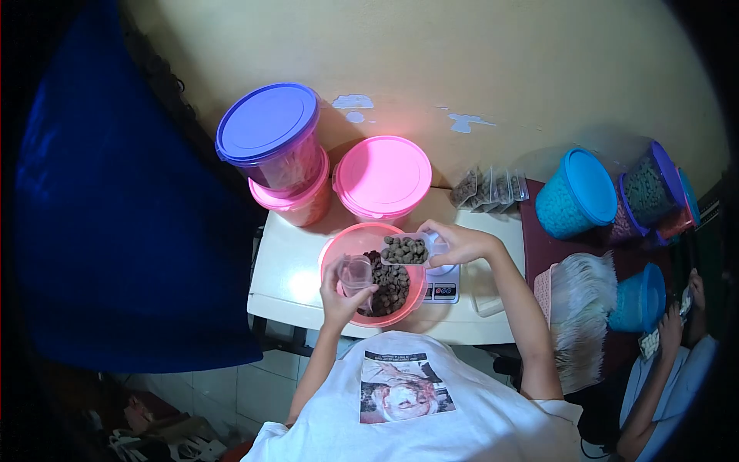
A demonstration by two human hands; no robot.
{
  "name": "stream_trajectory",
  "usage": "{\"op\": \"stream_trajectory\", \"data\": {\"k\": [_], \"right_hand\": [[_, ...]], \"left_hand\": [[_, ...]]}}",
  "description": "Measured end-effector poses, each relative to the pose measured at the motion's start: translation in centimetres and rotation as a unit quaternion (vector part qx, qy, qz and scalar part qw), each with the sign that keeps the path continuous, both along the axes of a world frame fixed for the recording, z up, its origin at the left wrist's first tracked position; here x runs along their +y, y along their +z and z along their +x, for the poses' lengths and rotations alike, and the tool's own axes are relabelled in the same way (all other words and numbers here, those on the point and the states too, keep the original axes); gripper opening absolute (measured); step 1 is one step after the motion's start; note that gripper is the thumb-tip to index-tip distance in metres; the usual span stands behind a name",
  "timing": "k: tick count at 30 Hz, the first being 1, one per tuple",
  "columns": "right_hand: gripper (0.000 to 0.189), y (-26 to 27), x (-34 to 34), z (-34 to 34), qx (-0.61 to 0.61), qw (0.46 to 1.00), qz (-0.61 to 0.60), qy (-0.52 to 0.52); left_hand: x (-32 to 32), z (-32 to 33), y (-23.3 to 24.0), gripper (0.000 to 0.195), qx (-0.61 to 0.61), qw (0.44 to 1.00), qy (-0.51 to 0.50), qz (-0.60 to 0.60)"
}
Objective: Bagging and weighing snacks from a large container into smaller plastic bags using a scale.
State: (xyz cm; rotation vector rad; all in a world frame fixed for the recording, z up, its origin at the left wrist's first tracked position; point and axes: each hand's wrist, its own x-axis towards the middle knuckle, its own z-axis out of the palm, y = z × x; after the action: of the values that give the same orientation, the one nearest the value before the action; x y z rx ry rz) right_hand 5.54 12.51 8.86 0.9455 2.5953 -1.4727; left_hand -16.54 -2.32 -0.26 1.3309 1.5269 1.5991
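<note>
My left hand [344,300] grips a small clear plastic cup or bag [355,271] over the left side of a round pink plastic tub [335,237]. What that clear thing is, I cannot tell for certain. Dark brown, pellet-like pieces [392,291] lie inside the tub. Over the tub's right side, my right hand [453,243] holds a clear plastic container [385,261] full of similar brown pieces. Partly covered by the tub and my right hand, a white digital kitchen scale [452,283] rests on the white table [288,254].
Lidded tubs in purple [268,124] and pink [384,176] stand at the back. Filled clear bags [488,189] lean near the wall. Rightward are a blue-lidded tub [577,193], a stack of clear plastic bags [580,317], and another person's hands [671,329] holding a filled bag.
</note>
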Motion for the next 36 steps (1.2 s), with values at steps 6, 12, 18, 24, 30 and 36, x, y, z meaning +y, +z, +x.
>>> {"op": "stream_trajectory", "data": {"k": [6,12,18,24,30,36], "right_hand": [[0.069,2.0,-0.9,-0.1,-0.014,1.0,-0.002,0.006],[0.069,2.0,-1.1,-2.5,-0.084,0.994,0.057,0.043],[0.068,3.1,-1.5,-4.7,-0.208,0.972,0.089,0.058],[0.055,4.4,-1.8,-7.0,-0.312,0.94,0.121,0.06],[0.048,4.8,-2.0,-10.0,-0.405,0.896,0.152,0.101],[0.045,6.0,-2.9,-11.7,-0.424,0.869,0.203,0.156]], "left_hand": [[0.3,0.4,-1.1,0.075,0.066,0.996,-0.056,-0.024],[0.6,0.0,-1.1,0.076,0.101,0.991,-0.082,-0.01],[0.7,-0.4,-1.0,0.078,0.134,0.985,-0.106,-0.001],[0.6,-0.4,-1.3,0.073,0.148,0.981,-0.126,-0.021],[0.7,-0.4,-1.6,0.072,0.145,0.981,-0.129,-0.02],[0.6,-0.1,-1.4,0.073,0.166,0.979,-0.12,-0.022]]}}
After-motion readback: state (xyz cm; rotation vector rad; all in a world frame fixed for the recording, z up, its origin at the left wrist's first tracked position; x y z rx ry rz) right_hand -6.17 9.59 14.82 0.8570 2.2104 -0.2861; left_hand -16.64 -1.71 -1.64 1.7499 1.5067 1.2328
